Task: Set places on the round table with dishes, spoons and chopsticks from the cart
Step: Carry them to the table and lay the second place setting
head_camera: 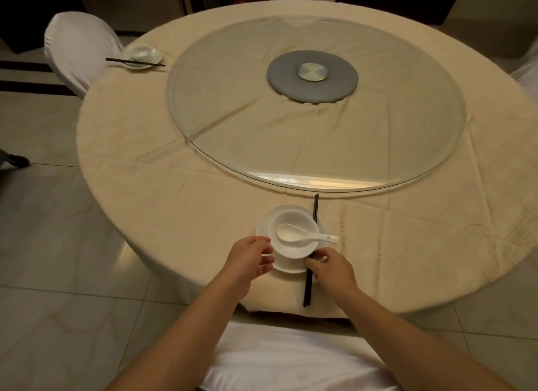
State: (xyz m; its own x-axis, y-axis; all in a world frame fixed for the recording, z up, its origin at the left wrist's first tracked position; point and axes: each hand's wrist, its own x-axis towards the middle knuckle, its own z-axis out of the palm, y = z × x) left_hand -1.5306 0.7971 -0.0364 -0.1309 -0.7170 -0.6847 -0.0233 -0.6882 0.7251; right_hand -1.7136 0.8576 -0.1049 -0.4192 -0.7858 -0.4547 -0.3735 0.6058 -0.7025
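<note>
head view: right hand (332,267) grip pinches chopsticks (311,251) beside plate (263,230); left hand (250,258) apart.

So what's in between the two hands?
In the head view, the white plate with a bowl and spoon sits between the left hand and right hand.

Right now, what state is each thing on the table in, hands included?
Near plate: on the cloth, under the bowl.
Near bowl: upright on the plate, spoon inside.
Spoon: in the bowl, handle pointing right.
Near chopsticks: paired, across the plate's right rim.
Far place setting: bowl on plate, chopsticks across.
Left hand: open, at the plate's edge.
Right hand: fingertips on the chopsticks.
</note>
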